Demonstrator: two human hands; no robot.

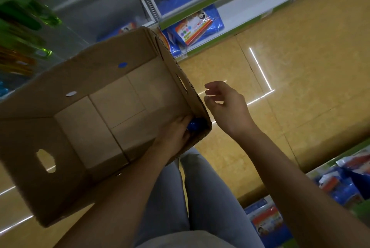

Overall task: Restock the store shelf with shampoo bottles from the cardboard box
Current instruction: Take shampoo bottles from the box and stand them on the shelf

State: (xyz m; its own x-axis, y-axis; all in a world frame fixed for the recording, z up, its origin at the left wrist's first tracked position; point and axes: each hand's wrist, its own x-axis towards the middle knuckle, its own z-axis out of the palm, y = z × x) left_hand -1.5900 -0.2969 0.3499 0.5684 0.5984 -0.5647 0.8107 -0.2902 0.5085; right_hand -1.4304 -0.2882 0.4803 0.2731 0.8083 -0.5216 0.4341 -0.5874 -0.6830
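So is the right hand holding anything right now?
No, the right hand hangs with loosely curled, bare fingers outside the brown cardboard box, beside its side wall, with nothing in its grip.

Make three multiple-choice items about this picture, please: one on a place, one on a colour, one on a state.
1. Where is the left hand?
A. On the shelf
B. Inside the cardboard box, in its near right corner
C. On the floor

2. What colour is the object under the left hand?
A. Blue
B. Red
C. White

3. How is the right hand?
A. Gripping the box wall
B. Holding a bottle
C. Holding nothing, beside the box, fingers loosely curled

Answers:
1 B, the forearm goes over the box rim and the hand lies in the corner.
2 A, a blue rounded part shows beside the fingers.
3 C, the floor shows between the hand and the box.
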